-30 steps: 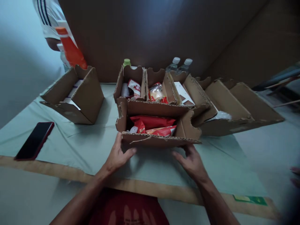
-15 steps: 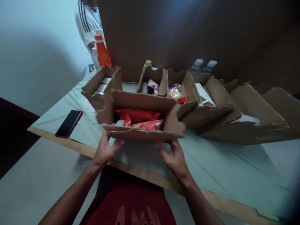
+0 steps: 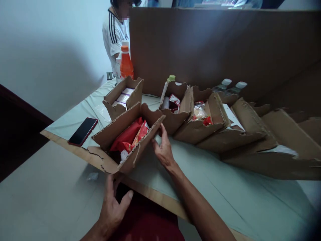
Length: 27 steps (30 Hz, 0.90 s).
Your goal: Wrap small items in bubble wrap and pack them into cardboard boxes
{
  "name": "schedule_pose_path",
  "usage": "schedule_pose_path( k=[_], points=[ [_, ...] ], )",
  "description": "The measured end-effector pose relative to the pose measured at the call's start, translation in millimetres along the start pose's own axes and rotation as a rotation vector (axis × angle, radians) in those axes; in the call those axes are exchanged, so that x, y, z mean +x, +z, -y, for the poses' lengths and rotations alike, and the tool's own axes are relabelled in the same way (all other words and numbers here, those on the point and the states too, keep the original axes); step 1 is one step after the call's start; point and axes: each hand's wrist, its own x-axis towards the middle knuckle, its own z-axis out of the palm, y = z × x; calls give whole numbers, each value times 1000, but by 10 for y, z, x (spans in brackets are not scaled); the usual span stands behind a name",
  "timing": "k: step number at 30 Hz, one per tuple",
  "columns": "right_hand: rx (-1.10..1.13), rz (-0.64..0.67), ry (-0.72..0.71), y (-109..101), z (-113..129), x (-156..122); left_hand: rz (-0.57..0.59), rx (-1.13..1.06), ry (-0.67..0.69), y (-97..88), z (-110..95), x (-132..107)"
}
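An open cardboard box (image 3: 110, 134) with red snack packets (image 3: 127, 137) in it hangs partly over the table's near edge, turned at an angle. My left hand (image 3: 114, 207) is under its near corner, fingers spread and touching the underside. My right hand (image 3: 164, 150) rests against the box's right side wall, fingers together and extended along the cardboard.
A red-cased phone (image 3: 82, 131) lies on the pale green table cover (image 3: 225, 187) at left. Several more open cardboard boxes (image 3: 200, 129) with packets stand in a row behind, with bottles (image 3: 232, 86) beyond. A person in a white striped shirt (image 3: 115, 36) stands by an orange bottle (image 3: 125, 63) at the far corner.
The box has swung leftward and toward me, its near corner now past the table edge. My left hand dropped beneath it; my right hand moved along its side. The view has turned left.
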Motion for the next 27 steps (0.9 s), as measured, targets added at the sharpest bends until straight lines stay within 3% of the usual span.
schedule_pose_path(
  k=[5, 11, 14, 18, 22, 24, 27],
  points=[
    [-35, -64, -78, 278, 55, 113, 24, -17, -34, 116, 154, 0],
    [14, -67, -34, 270, 73, 108, 95, 53, 105, 221, 50, 150],
    [39, -45, -3, 183, -18, 77, 155, 62, 162, 420, -95, 406],
    [-12, -28, 78, 16, -133, -89, 160, 1, 190, 852, -249, 971],
    [-62, -41, 79, -187, -85, -258, 182, -37, 190, 1167, -371, 1459],
    [-82, -24, 41, -263, 20, -265, 201, -64, 166, 1171, -393, 1525],
    [-103, 50, -30, -248, 269, -121, 163, -115, 145, 978, -325, 1391]
  ],
)
